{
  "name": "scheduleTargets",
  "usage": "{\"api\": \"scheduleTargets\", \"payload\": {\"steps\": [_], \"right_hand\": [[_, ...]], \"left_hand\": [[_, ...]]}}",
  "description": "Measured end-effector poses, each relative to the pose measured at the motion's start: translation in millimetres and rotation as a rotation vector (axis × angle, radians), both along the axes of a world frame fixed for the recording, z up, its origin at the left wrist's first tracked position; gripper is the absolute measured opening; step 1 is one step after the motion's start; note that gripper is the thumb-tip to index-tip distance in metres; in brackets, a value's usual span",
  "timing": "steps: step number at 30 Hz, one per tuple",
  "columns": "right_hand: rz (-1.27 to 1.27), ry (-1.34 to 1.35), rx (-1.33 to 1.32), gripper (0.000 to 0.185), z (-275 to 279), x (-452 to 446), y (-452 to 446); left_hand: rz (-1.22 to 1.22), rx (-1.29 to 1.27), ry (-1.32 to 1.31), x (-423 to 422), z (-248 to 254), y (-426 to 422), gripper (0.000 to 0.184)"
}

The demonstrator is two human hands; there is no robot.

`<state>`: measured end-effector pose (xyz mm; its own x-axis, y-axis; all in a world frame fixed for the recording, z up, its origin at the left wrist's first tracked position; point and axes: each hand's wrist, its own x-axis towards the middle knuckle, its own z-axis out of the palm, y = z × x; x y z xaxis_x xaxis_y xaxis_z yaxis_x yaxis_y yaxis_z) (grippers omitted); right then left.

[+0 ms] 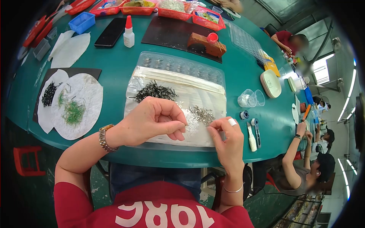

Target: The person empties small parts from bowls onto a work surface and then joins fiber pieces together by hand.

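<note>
Over a clear plastic tray [178, 146] lined with white paper, my left hand [161, 119] is closed in a pinch; whatever its fingertips hold is too small to make out. My right hand [230, 142], a ring on one finger, also pinches at the tray's right edge, and its fingertips hide any content. Between the hands lie a pile of small white pieces [191, 123] and a pile of small silvery metal pieces [202, 115]. A heap of short black pieces [156, 91] sits behind my left hand.
White paper discs [93, 100] at left carry green strands [74, 113] and black bits. A red-capped bottle [129, 34], phone [110, 32] and wooden block [205, 45] stand behind. Clear cups [248, 98] and small tools [252, 137] lie right. Another person [296, 171] works at right.
</note>
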<state>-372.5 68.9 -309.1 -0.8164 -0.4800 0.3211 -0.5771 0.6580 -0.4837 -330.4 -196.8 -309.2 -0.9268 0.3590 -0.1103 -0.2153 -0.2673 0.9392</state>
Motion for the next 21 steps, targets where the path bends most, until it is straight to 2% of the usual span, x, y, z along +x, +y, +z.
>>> {"api": "scheduleTargets", "payload": {"steps": [7,11,14,17,21], "right_hand": [[0.027,0.139,0.153,0.014,7,7,-3],[0.008,-0.045,0.024,0.014,10,9,0],[0.03,-0.084,-0.038,0.018,10,7,1],[0.008,-0.066,-0.081,0.022,11,4,-3],[0.11,-0.013,-0.115,0.019,16,-1,-6]], "left_hand": [[-0.041,0.0,-0.012,2,-2,1,0.008],[-0.03,0.029,-0.03,2,-2,1,0.012],[-0.04,0.036,-0.028,0,-5,-1,0.014],[-0.047,0.033,-0.01,0,-6,-2,0.014],[-0.039,0.043,-0.002,1,-7,-1,0.013]]}}
